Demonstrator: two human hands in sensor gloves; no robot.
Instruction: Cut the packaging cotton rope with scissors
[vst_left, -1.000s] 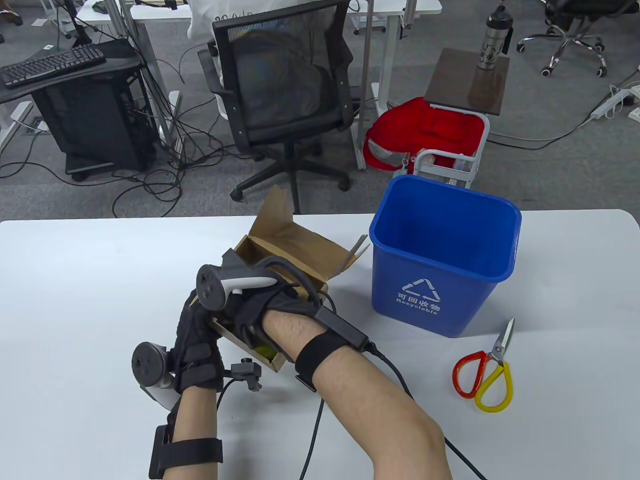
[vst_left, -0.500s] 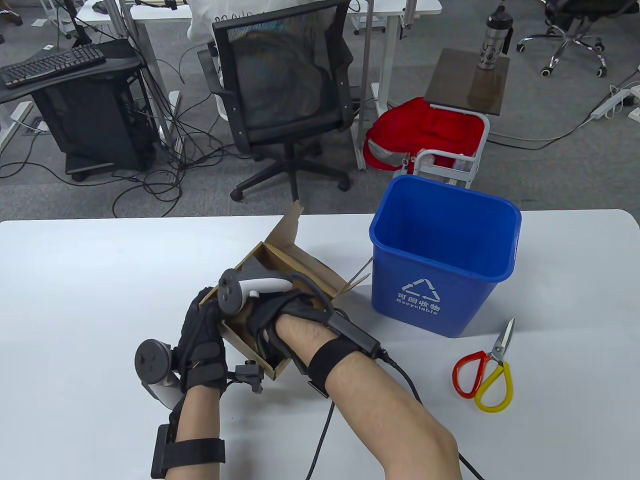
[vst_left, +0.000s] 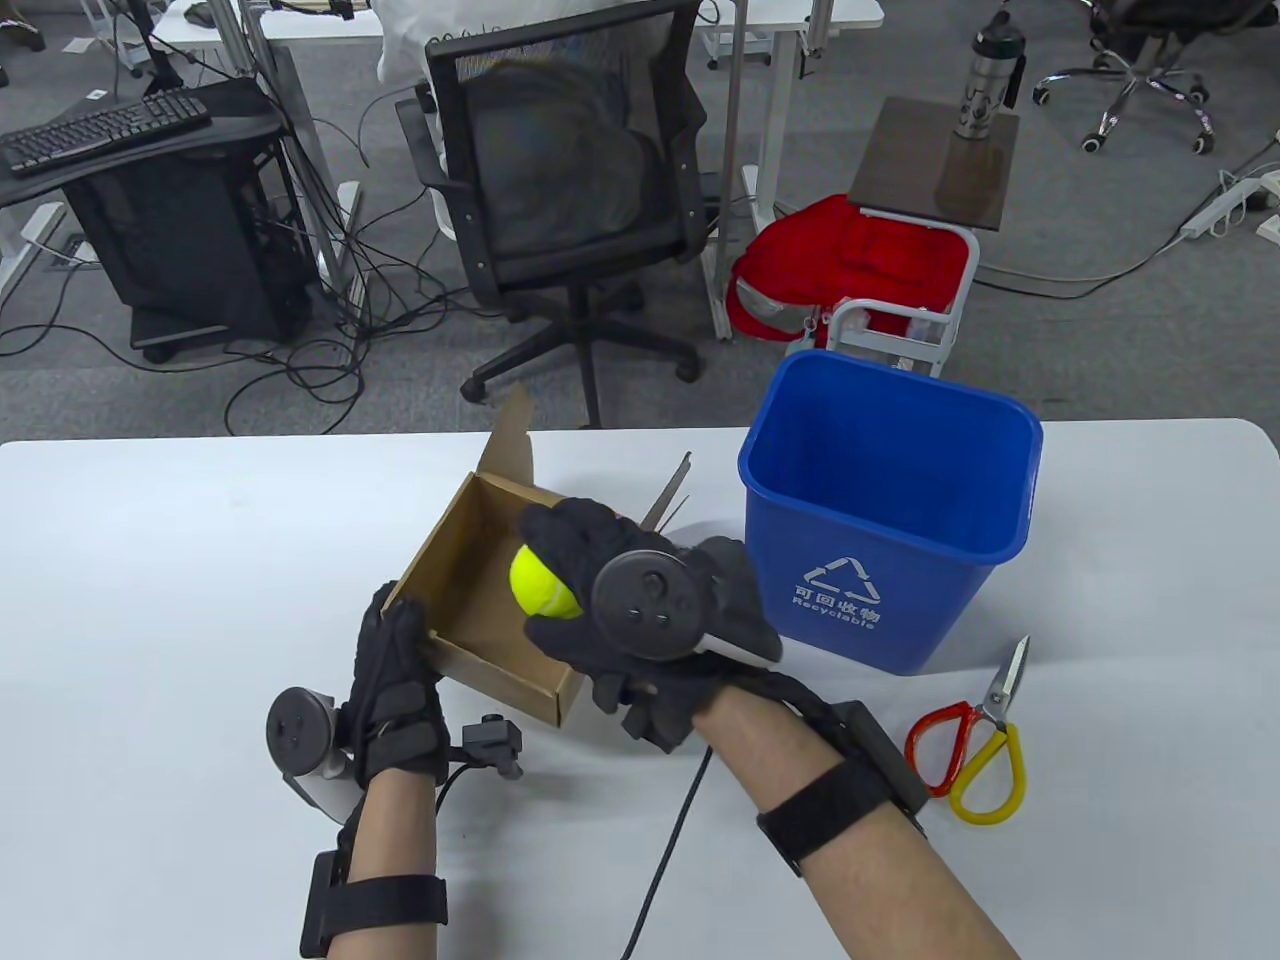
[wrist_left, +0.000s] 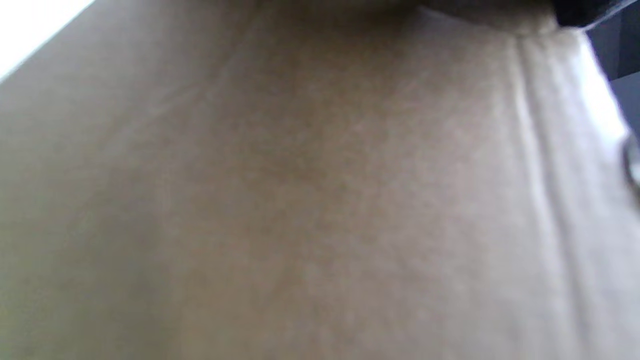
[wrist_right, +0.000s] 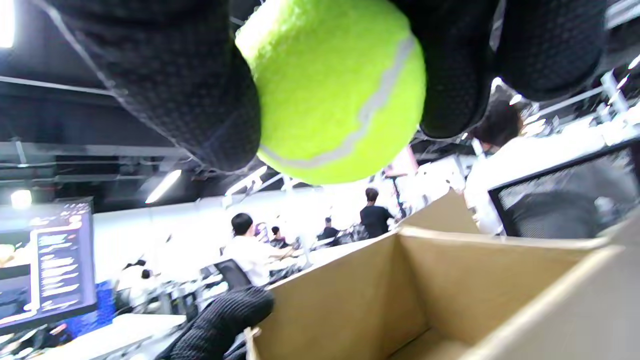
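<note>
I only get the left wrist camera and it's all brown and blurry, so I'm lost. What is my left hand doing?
Observer: Your left hand grips the near wall of an open cardboard box.
Operator: Where's my other hand?
Observer: The right hand holds a yellow tennis ball above the box.
Operator: And the scissors?
Observer: The scissors lie untouched on the table, near the blue bin.

Yellow-green ball (vst_left: 540, 588), brown box (vst_left: 470, 580), blue bin (vst_left: 880, 560).

White table (vst_left: 180, 560): open cardboard box (vst_left: 455, 590), blue recycling bin (vst_left: 885, 520), red-yellow scissors (vst_left: 970, 745) right of bin.
</note>
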